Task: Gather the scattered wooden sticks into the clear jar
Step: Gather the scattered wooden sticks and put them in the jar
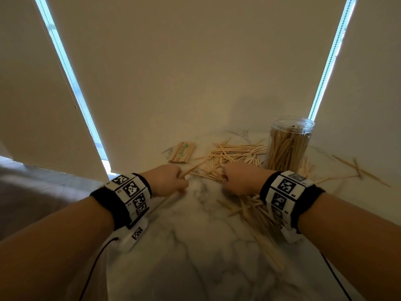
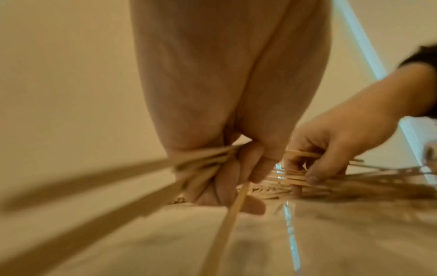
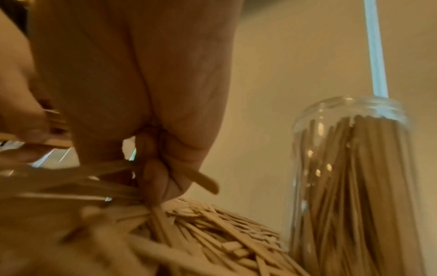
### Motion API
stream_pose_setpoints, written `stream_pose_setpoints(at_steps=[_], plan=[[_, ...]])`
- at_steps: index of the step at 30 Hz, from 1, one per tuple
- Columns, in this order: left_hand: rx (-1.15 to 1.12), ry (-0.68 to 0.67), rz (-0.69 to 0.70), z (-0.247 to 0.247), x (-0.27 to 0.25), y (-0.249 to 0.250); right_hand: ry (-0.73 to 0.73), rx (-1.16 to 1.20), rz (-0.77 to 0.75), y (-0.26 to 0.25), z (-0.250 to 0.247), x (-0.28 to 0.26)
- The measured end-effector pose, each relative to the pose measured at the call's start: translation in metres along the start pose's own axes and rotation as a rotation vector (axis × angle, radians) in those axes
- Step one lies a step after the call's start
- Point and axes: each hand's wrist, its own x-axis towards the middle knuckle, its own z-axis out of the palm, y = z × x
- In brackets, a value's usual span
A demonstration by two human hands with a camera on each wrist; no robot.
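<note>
Thin wooden sticks point(image 1: 234, 155) lie scattered in a heap on the marble table point(image 1: 195, 246). A clear jar point(image 1: 289, 144), open at the top and nearly full of upright sticks, stands at the back right; it also fills the right of the right wrist view as the jar point(image 3: 354, 186). My left hand point(image 1: 169, 181) is fisted around a small bunch of sticks point(image 2: 203, 162) at the heap's left edge. My right hand point(image 1: 238, 179) grips sticks point(image 3: 118, 179) in the heap, just left of the jar.
A neat bound pack of sticks point(image 1: 182, 152) lies at the back left of the heap. More loose sticks point(image 1: 358, 170) trail to the right of the jar. The table's left edge point(image 1: 110, 213) drops to a dark floor. A wall rises right behind the jar.
</note>
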Motion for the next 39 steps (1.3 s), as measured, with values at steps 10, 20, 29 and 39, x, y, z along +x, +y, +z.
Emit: stream_pose_setpoints(at_steps=[10,20,29,39], plan=[[-1.093,0.186,0.125,0.000,0.016,0.071,0.526,0.579,-0.015,0.029,-0.035,-0.035],[-1.174,0.260,0.312,0.021,0.041,0.147,0.653,1.192,0.003,0.038,-0.047,-0.052],[-1.189,0.404,0.333,0.034,0.053,0.177,0.768,1.033,0.118,0.053,-0.047,-0.057],[-1.319,0.220,0.370,0.031,0.061,0.186,0.916,1.040,0.086,0.068,-0.052,-0.062]])
